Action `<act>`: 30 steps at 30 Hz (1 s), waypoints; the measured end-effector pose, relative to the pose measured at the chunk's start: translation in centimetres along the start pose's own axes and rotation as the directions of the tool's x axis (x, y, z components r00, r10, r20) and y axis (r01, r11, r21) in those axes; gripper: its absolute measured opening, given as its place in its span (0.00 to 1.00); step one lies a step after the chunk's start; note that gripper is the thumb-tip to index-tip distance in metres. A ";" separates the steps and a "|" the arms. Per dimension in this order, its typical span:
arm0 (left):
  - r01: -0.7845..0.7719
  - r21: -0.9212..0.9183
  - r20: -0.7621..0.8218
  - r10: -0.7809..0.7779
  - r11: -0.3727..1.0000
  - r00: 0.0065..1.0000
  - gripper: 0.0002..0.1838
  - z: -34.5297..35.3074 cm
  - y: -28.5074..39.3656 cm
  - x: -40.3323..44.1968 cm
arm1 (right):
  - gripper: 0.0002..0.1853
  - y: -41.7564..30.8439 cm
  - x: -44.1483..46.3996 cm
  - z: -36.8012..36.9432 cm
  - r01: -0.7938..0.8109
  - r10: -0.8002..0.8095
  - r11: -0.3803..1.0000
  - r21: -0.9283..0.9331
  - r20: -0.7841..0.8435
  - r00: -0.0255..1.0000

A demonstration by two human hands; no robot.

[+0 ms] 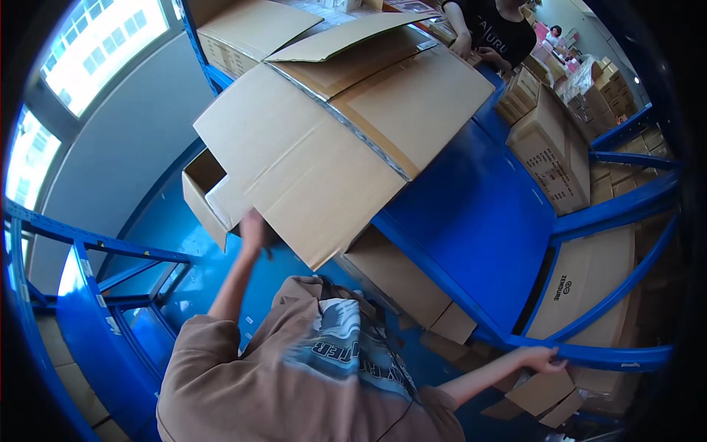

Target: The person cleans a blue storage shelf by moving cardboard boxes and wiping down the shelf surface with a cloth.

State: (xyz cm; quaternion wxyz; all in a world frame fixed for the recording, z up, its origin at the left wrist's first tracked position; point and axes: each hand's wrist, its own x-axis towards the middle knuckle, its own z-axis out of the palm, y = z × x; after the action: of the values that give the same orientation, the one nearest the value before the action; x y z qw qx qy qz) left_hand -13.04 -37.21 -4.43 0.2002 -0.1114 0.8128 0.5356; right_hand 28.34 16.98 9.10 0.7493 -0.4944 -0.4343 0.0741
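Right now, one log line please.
left hand: beside large brown cardboard box, contact unclear | right hand: on blue metal shelf rail | co-worker: beyond box

"ZENDURE": carton (598, 283) | "URU": black shirt (508, 35) | other print: unclear

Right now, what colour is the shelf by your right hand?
The shelf is blue, best in head view.

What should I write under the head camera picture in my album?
Left hand beside a big cardboard box, right hand at a blue shelf rail.
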 end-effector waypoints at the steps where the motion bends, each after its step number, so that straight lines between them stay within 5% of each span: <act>1: -0.040 -0.333 -0.147 -0.010 0.942 0.989 0.15 -3.8 -2.8 4.4 | 0.29 0.4 -3.1 0.3 0.115 -0.111 0.990 -0.076 0.059 0.992; 2: -0.125 -0.618 -0.277 -0.067 0.777 0.958 0.14 -6.9 -4.2 7.7 | 0.29 0.4 -6.6 0.5 0.229 -0.212 0.962 -0.146 0.123 0.969; 3: -0.193 -0.594 -0.304 0.005 0.781 0.953 0.16 -9.0 -3.2 8.9 | 0.28 -1.9 -11.5 0.8 0.012 -0.024 0.999 0.045 0.264 0.964; 4: -0.264 -0.568 -0.327 0.081 0.780 0.942 0.17 -10.6 -1.8 9.9 | 0.26 -2.7 -15.4 0.7 0.161 -0.157 0.986 0.034 0.494 0.855; 6: -0.266 -0.524 -0.315 0.106 0.809 0.943 0.19 -11.8 0.5 13.2 | 0.28 -10.4 -24.2 0.5 0.029 -0.093 0.995 0.093 0.810 0.579; 8: -0.273 -0.471 -0.299 0.139 0.839 0.944 0.22 -12.5 1.6 15.3 | 0.35 -13.8 -30.5 1.3 -0.184 -0.221 0.942 0.279 0.933 0.284; 9: -0.260 -0.503 -0.273 0.133 0.824 0.953 0.24 -12.7 1.7 16.3 | 0.37 -15.6 -32.4 1.7 -0.155 -0.336 0.915 0.372 0.917 0.217; 11: -0.226 -0.570 -0.215 0.121 0.790 0.969 0.27 -12.9 1.0 18.5 | 0.42 -18.2 -35.4 3.2 -0.055 -0.511 0.844 0.533 0.832 0.219; 15: -0.122 -0.701 -0.080 0.092 0.702 0.993 0.32 -12.9 -0.7 22.3 | 0.49 -22.5 -37.3 6.2 -0.015 -0.607 0.776 0.630 0.754 0.252; 18: -0.067 -0.752 -0.023 0.076 0.656 0.997 0.35 -12.7 0.3 23.7 | 0.41 -24.0 -38.1 7.6 -0.052 -0.563 0.810 0.584 0.799 0.211; 22: -0.462 -0.654 0.008 0.617 0.599 0.787 0.46 -8.8 6.2 21.9 | 0.30 -22.9 -39.0 9.6 -0.109 -0.548 0.773 0.625 0.744 0.383; 25: -0.395 -0.784 -0.124 0.502 0.479 0.856 0.40 -4.5 11.7 13.1 | 0.23 -22.9 -39.2 10.0 0.022 -0.569 0.782 0.622 0.699 0.433; 30: -0.119 -0.879 0.340 0.781 0.462 0.524 0.34 -4.2 14.3 4.1 | 0.21 -22.6 -39.1 10.0 0.025 -0.573 0.777 0.629 0.690 0.443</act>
State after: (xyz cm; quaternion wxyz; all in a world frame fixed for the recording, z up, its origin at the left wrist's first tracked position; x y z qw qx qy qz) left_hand -23.23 -35.16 6.99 0.2624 0.2781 0.3461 0.8568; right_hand -10.00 -8.72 6.09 0.5382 -0.0717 -0.7900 0.2848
